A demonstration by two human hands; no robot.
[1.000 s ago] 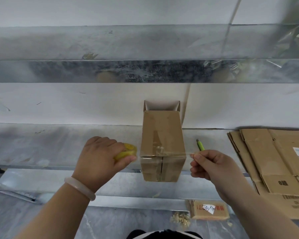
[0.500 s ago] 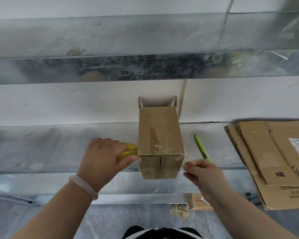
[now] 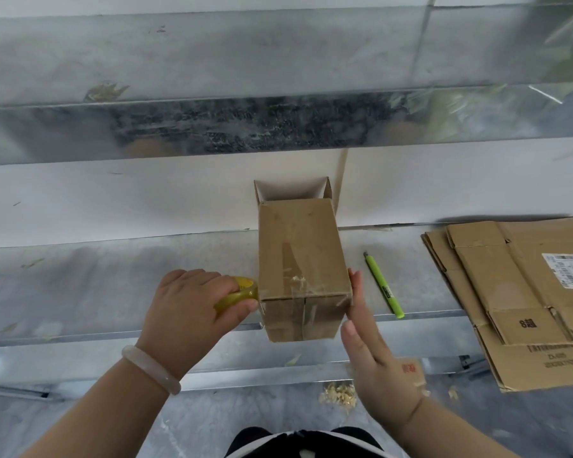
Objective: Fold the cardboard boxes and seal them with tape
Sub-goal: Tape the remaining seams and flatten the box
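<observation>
Looking down from my head: my left hand [image 3: 192, 312] is gripping the yellow tape roll [image 3: 242, 290] against the cardboard box's [image 3: 300, 256] left side. My right hand [image 3: 374, 358], fingers straight, is pressing flat on its right side. The box is lying on the metal shelf [image 3: 113, 276], overhanging the front edge.

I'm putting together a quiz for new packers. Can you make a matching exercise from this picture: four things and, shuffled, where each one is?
1. tape roll
2. green pen
3. flat cardboard stack
4. right hand

A. lying on the shelf just right of the box
B. flat against the box's right side
C. gripped by the left hand at the box's left side
D. at the shelf's far right

Pairs: 1-C, 2-A, 3-D, 4-B
</observation>
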